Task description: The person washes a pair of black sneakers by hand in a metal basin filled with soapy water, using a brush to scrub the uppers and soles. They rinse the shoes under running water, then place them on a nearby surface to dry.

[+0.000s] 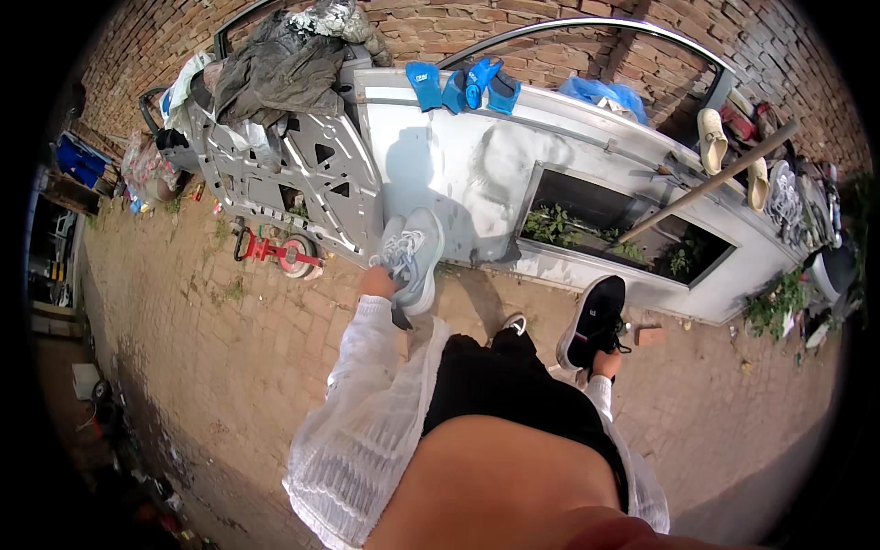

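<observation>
My left hand is closed on a pair of light grey sneakers, held up in front of a white metal panel. Dark material hangs just below that hand. On the other side, my right hand grips a black sneaker with black laces and a white sole, its toe pointing away from me. How many black shoes it holds I cannot tell. Pale clogs and grey shoes with laces rest along the panel's top at the right. Blue gloves lie over its upper edge.
A wooden pole leans through the panel's rectangular opening. Left of it, a bare metal car door carries dirty cloths. A red tool with a wheel stands on the brick paving. A brick lies at the right.
</observation>
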A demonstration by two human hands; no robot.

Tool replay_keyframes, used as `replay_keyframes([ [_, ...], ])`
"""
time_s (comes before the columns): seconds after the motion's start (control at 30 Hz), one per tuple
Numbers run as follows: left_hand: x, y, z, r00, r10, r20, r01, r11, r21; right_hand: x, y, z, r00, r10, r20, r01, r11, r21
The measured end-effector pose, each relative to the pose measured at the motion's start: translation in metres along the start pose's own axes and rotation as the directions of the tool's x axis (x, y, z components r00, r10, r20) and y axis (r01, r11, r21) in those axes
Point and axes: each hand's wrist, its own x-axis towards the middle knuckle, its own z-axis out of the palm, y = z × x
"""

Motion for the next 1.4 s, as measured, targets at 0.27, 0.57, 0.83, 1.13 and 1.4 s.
replay_keyframes([
  [0.27,-0.040,-0.032,0.028,0.977,-0.207,-0.043,0.206,0.978,-0.029,0.173,-0.210,0.037,0.916,-0.398,0.049,0.384,0.906,0.179],
  [0.57,-0.029,-0.027,0.047,0.911,-0.412,0.009,0.411,0.911,0.023,0.226,-0.469,0.097,0.853,-0.452,-0.260,0.500,0.851,0.160],
  [0.83,-0.015,-0.052,0.054,0.899,-0.437,0.007,0.437,0.899,0.026,0.245,-0.597,0.190,0.882,-0.316,-0.349,0.392,0.904,0.171],
  [1.13,-0.058,-0.035,0.039,0.828,-0.560,-0.015,0.558,0.827,-0.071,0.257,-0.623,0.292,0.933,-0.242,-0.265,0.279,0.954,0.113],
  [1.4,-0.114,-0.041,0.085,0.792,-0.611,-0.020,0.611,0.790,0.053,0.279,-0.619,0.310,0.963,-0.261,-0.069,0.268,0.954,0.131],
])
